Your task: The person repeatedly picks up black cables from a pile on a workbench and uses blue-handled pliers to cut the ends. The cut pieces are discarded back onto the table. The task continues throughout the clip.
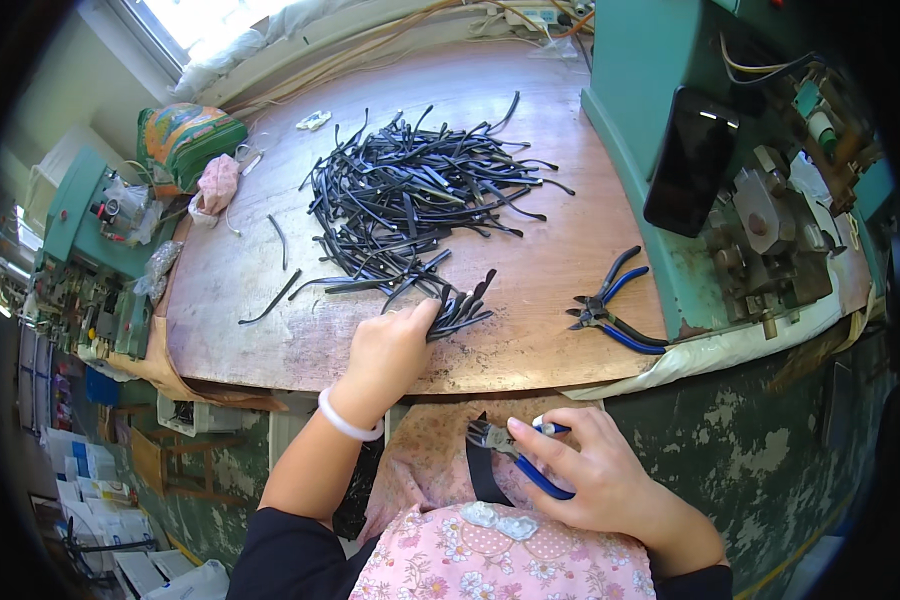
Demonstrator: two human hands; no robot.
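A big heap of black eyeglass temples (420, 190) lies on the wooden table. At its near edge my left hand (392, 345), with a pale bracelet at the wrist, is closed round a small bunch of temples (458, 315) whose ends fan out to the right. Over my lap, my right hand (600, 470) grips blue-handled cutting pliers (505, 445), their jaws pointing up and left. The dark strip below those jaws looks like part of the apron (440, 540). A second pair of pliers (600, 310), with blue and black handles, rests on the table at the right.
A green machine (630, 170) with a black phone (692, 160) on it stands at the right. Another green machine (80, 215), a colourful bag (185, 140) and a pink cloth bundle (215, 190) are at the left. Loose temples (270, 300) lie left of the heap. Cables run along the back.
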